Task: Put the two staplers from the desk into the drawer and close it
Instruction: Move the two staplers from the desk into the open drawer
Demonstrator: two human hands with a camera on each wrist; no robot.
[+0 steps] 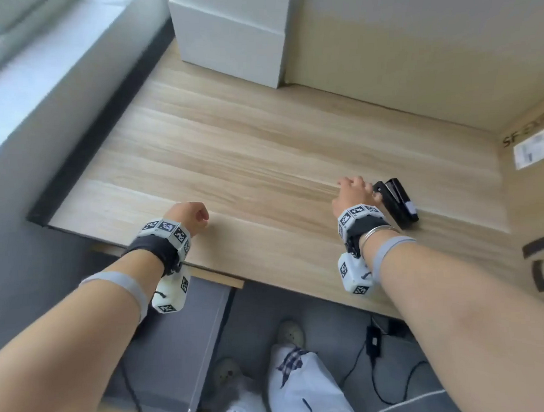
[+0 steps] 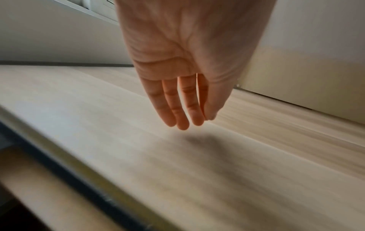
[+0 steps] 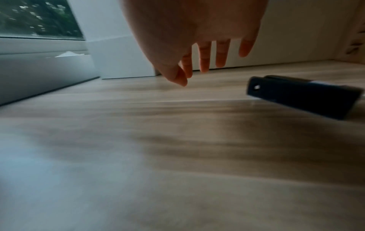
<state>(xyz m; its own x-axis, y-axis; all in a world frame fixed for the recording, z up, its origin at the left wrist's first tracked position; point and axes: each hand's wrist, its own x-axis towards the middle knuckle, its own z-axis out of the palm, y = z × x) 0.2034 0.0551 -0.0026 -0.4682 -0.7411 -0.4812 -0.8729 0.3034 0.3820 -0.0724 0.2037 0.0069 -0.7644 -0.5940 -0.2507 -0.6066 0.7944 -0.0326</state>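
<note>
Neither hand holds anything. The right hand [image 1: 352, 195] hovers above the desk [image 1: 245, 150] with fingers [image 3: 204, 59] loosely spread and pointing down, just beside a black stapler [image 1: 396, 204] lying flat near the desk's right edge. The left hand [image 1: 187, 216] hangs relaxed over the front left part, fingers [image 2: 173, 107] straight and close together. A white box [image 1: 230, 34] stands at the back edge, a cardboard box [image 1: 535, 207] at the right.

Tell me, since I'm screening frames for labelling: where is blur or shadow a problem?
Head view: mostly sharp, stapler clear. Left wrist view: desk streaked with blur, soft shadow under the fingers. Right wrist view: dim, stapler and desk smeared.
</note>
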